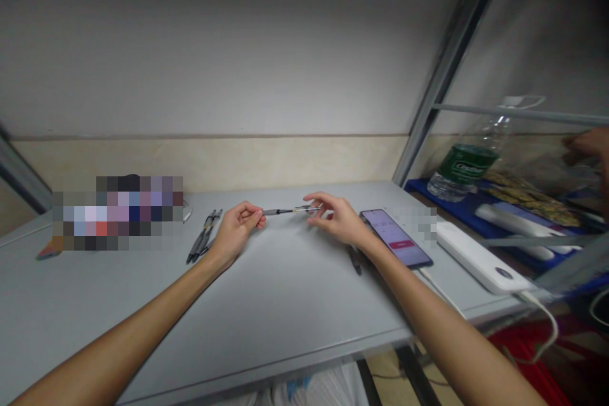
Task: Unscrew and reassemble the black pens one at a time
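Observation:
Above the middle of the grey desk, my left hand (240, 228) pinches a grey and black pen (285, 210) by one end. The pen lies nearly level and points to the right. My right hand (335, 219) is around the pen's silver clip end, with thumb and fingers apart; whether a fingertip touches it I cannot tell. Beside my left hand, several similar pens (204, 238) lie together on the desk. Another dark pen (355, 260) is partly hidden under my right forearm.
A lit phone (397, 238) with a cable and a white power bank (480, 260) lie to the right. Blurred-out items stand at the left. Past a metal post, a water bottle (469, 165) stands on a blue surface. Another person's hand (590, 143) shows at the far right.

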Available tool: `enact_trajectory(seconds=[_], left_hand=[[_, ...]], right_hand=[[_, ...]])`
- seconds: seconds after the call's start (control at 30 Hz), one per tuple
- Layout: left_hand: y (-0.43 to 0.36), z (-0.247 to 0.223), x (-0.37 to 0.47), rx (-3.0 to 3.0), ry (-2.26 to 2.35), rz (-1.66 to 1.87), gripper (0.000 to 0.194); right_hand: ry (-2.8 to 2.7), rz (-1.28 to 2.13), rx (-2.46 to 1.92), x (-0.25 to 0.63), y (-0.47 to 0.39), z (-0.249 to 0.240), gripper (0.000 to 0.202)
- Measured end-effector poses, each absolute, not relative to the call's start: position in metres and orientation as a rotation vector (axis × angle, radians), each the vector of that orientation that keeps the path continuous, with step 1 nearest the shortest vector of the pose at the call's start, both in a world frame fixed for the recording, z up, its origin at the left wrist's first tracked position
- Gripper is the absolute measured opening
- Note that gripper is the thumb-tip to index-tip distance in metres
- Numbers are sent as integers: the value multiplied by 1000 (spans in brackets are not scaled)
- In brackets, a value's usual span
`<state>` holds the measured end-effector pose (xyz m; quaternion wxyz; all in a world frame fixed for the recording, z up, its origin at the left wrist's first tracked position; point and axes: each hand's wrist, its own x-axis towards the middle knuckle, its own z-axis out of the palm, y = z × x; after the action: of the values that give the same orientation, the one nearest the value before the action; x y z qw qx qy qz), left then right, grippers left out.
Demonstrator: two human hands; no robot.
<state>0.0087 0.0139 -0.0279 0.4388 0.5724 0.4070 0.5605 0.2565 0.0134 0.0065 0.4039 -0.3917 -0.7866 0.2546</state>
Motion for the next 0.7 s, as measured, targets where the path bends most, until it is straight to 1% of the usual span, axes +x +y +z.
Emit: enact_trajectory(seconds=[0.07,0.1,0.2,0.23,0.27,0.3,0.33,0.4,0.43,0.5,0.53,0.63,0.7], left_hand=[[14,-29,9,1418,1016,1387,25],[14,-29,9,1416,1017,1383,25],[13,-29,9,1412,1006,1377,24],[13,-29,9,1414,1001,1375,23],[13,-29,9,1413,995,1375,22],[13,-29,9,1409,990,1375,22],[13,-29,9,1399,986,1375,22],[13,-28,9,1363,981,1374,23],[13,-27,9,1344,979,1370,23],[13,-27,10,1321,979,1353,24],[12,-27,10,1320,982,1347,24],[11,-27,10,1385,1006,1350,23],[9,-26,10,1464,1031,1363,22]], right_hand=[[-2034,622,-1020,256,13,7,27],[-2056,626,-1046,255,12,7,28],[-2117,669,-1108,253,10,6,51],[-2118,673,-1110,253,10,6,53],[-2103,665,-1098,253,9,7,48],[-2080,647,-1071,253,9,7,39],[-2057,623,-1033,253,9,7,35],[-2034,579,-964,253,9,9,44],[-2037,560,-945,253,9,9,42],[-2063,519,-954,253,9,10,25],[-2080,498,-978,253,9,10,22],[-2117,490,-1077,252,9,10,35],[-2118,601,-1140,252,9,9,42]])
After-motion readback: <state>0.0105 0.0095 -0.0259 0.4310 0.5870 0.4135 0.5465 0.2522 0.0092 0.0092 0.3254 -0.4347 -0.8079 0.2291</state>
